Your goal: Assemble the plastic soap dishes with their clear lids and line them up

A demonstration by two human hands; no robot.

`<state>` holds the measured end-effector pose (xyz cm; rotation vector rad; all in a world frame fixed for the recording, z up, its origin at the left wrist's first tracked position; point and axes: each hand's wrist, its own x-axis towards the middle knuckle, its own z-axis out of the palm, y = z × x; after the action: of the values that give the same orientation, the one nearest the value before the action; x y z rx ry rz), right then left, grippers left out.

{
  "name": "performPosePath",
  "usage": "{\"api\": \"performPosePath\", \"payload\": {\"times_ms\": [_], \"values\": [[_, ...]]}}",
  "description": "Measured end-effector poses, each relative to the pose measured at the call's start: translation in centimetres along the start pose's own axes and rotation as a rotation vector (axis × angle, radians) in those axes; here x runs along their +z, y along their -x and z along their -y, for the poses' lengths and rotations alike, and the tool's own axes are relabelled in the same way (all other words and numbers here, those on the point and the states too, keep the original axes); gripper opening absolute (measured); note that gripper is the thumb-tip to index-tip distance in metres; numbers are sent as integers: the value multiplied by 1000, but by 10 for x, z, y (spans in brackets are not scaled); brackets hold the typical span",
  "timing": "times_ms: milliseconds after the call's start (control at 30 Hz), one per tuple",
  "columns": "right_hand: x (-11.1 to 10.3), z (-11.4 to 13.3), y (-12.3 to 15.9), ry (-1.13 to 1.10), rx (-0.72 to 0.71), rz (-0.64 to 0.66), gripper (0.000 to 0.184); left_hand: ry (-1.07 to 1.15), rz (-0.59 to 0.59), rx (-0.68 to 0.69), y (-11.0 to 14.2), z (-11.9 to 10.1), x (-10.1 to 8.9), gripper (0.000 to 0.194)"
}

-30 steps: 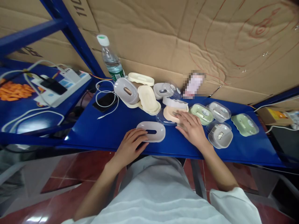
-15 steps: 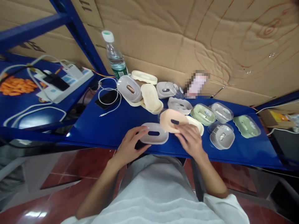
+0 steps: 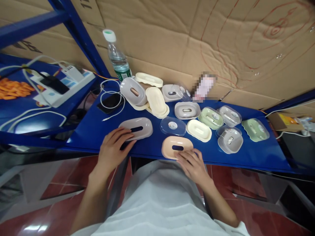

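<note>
At the left front of the blue table, my left hand (image 3: 116,144) grips the near left end of a grey soap dish piece (image 3: 145,126) with a long slot, thumb along its front edge. My right hand (image 3: 193,162) has its fingers on the lower right edge of a peach slotted soap dish piece (image 3: 168,147), which is at the table's front edge. Behind that piece are a clear lid (image 3: 172,126) with a round sticker and a cream soap dish tray (image 3: 199,130). Farther back sits a grey soap dish (image 3: 187,110) with a wavy rim.
Stacked grey and cream pieces (image 3: 157,101) are at the back left, before a water bottle (image 3: 118,60). Lidded green soap dishes (image 3: 210,118) and grey ones (image 3: 230,140) stand to the right. A phone (image 3: 110,103) and white cable lie left, near a power strip (image 3: 64,90).
My left hand has drawn the grey piece leftward. My right hand has brought the peach piece down toward the front edge, uncovering the clear lid and the cream tray.
</note>
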<state>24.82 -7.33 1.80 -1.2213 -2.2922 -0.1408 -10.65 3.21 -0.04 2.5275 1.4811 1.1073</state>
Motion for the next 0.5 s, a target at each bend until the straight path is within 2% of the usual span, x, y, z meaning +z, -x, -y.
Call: {"api": "performPosePath", "payload": {"times_ms": [100, 167, 233, 267, 367, 433, 500], "values": [[11, 0, -17, -12, -43, 74, 30, -28, 0, -21, -4, -1, 0, 16], [14, -3, -27, -37, -76, 114, 33, -62, -24, -16, -6, -12, 1, 22], [12, -12, -32, -63, -64, 92, 36, -61, -47, 31, -6, -32, 3, 27], [8, -19, -32, -62, -23, 56, 37, -32, -38, 78, -5, -42, 4, 29], [-5, -48, -22, 61, 192, -77, 33, 65, 136, 229, 0, -69, 12, 37], [-13, -65, -11, 184, 301, -89, 31, 69, 208, 256, 2, -77, 19, 38], [-20, -75, 3, 244, 340, -46, 29, 73, 215, 243, 2, -77, 25, 32]]}}
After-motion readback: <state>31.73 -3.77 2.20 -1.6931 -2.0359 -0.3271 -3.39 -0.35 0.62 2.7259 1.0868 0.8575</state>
